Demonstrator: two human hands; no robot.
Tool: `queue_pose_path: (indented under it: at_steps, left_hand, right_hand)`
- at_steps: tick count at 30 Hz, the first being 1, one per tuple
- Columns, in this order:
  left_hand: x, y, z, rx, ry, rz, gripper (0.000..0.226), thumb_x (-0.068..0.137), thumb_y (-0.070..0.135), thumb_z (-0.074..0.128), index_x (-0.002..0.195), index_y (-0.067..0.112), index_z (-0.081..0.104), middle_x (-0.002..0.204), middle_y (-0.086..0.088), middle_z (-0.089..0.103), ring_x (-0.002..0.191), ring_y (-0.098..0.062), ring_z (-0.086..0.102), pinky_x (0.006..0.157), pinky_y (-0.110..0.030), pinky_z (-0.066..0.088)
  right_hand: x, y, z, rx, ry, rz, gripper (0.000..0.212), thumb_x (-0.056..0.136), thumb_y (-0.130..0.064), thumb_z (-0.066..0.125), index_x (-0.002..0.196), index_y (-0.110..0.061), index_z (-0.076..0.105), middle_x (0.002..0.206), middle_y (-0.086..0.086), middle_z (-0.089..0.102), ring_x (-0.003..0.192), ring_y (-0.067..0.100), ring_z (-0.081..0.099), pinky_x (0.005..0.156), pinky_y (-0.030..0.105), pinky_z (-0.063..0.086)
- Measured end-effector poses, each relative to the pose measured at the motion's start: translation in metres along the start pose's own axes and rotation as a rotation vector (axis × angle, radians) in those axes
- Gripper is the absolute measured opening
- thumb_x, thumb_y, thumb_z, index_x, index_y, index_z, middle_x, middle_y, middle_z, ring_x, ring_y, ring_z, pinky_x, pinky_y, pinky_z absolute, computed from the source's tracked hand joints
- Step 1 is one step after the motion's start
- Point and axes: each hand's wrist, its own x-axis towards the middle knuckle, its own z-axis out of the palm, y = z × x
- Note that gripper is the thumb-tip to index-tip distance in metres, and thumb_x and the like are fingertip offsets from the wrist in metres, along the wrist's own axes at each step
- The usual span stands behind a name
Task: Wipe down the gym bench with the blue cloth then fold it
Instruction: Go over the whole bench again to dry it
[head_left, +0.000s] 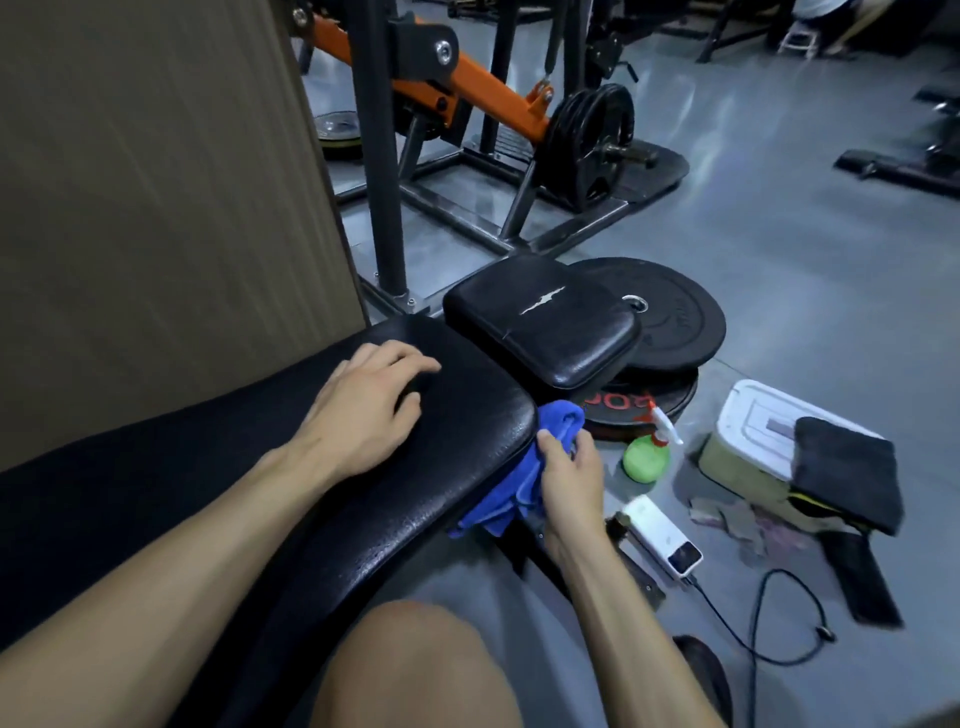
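Nearest you, your knee (415, 670) sat just under the padded surface (441, 467) of the bench. Your left hand (363, 410) rested flat on the pad's top, fingers loosely spread, holding nothing. At the right edge, your right hand (569, 483) had its grip bunched round the blue cloth (524, 467), which was pressed against the pad's side and hung down below it. You looked to be in the wiping step, working the edge; folding had not begun. The next move probably called for dragging the cloth along that side while the left hand steadied you. Farther right on the floor stood a green spray bottle (647, 457) and a white box (758, 441); beyond lay weight plates (675, 322).
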Motion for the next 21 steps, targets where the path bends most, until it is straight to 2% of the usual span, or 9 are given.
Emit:
queue_pose_path:
  at_steps: [3, 5, 9, 12, 15, 18, 21]
  left_hand:
    - [0.015, 0.001, 0.01, 0.006, -0.021, 0.025, 0.035, 0.099, 0.026, 0.054, 0.133, 0.033, 0.057, 0.136, 0.014, 0.053, 0.126, -0.015, 0.044, 0.107, -0.04, 0.037]
    - [0.02, 0.0, 0.018, 0.002, -0.019, 0.02, 0.033, 0.1, 0.028, 0.052, 0.131, 0.033, 0.059, 0.135, 0.015, 0.055, 0.126, -0.015, 0.045, 0.105, -0.038, 0.037]
    - [0.02, 0.004, 0.034, 0.032, 0.054, -0.02, 0.033, 0.098, 0.032, 0.043, 0.126, 0.034, 0.061, 0.13, 0.017, 0.055, 0.122, -0.016, 0.044, 0.101, -0.036, 0.034]
    - [0.019, 0.006, 0.037, 0.06, 0.079, -0.037, 0.03, 0.098, 0.026, 0.048, 0.125, 0.034, 0.06, 0.129, 0.016, 0.054, 0.121, -0.016, 0.044, 0.101, -0.036, 0.034]
    - [0.02, 0.007, 0.036, 0.069, 0.08, -0.042, 0.03, 0.098, 0.024, 0.05, 0.124, 0.034, 0.06, 0.129, 0.016, 0.054, 0.121, -0.016, 0.044, 0.1, -0.037, 0.035]
    - [0.02, 0.01, 0.036, 0.072, 0.07, -0.05, 0.031, 0.097, 0.028, 0.046, 0.123, 0.034, 0.06, 0.129, 0.015, 0.054, 0.121, -0.016, 0.044, 0.1, -0.037, 0.036]
    - [0.02, 0.012, 0.035, 0.066, 0.081, -0.059, 0.033, 0.095, 0.03, 0.042, 0.122, 0.034, 0.061, 0.128, 0.015, 0.055, 0.121, -0.016, 0.044, 0.099, -0.036, 0.035]
  right_hand:
    - [0.005, 0.006, 0.001, 0.013, -0.02, 0.001, 0.007, 0.083, -0.028, 0.056, 0.084, -0.024, 0.061, 0.086, 0.009, 0.067, 0.082, 0.023, 0.062, 0.088, 0.055, 0.052]
    - [-0.002, 0.002, -0.005, -0.083, 0.0, -0.061, 0.011, 0.085, -0.029, 0.055, 0.089, -0.02, 0.06, 0.087, 0.008, 0.068, 0.082, 0.023, 0.063, 0.088, 0.058, 0.05]
    - [-0.043, -0.003, -0.027, -0.235, 0.017, -0.228, 0.012, 0.098, -0.019, 0.052, 0.093, -0.023, 0.062, 0.081, 0.005, 0.066, 0.078, 0.029, 0.062, 0.073, 0.049, 0.052]
    - [-0.064, -0.005, -0.027, -0.277, 0.01, -0.33, 0.014, 0.1, -0.021, 0.055, 0.097, -0.029, 0.065, 0.076, -0.003, 0.065, 0.069, 0.014, 0.06, 0.067, 0.037, 0.049]
    - [-0.043, -0.006, -0.013, -0.223, 0.103, -0.297, 0.012, 0.099, -0.021, 0.057, 0.098, -0.03, 0.065, 0.081, -0.012, 0.067, 0.075, 0.004, 0.061, 0.069, 0.025, 0.046]
    - [-0.027, -0.002, -0.013, -0.182, 0.133, -0.292, 0.015, 0.099, -0.015, 0.057, 0.094, -0.028, 0.064, 0.081, -0.009, 0.068, 0.075, 0.005, 0.062, 0.071, 0.026, 0.048]
    - [-0.027, 0.005, -0.035, -0.138, 0.036, -0.253, 0.018, 0.097, -0.009, 0.059, 0.097, -0.026, 0.067, 0.085, -0.002, 0.071, 0.08, 0.014, 0.066, 0.079, 0.039, 0.053]
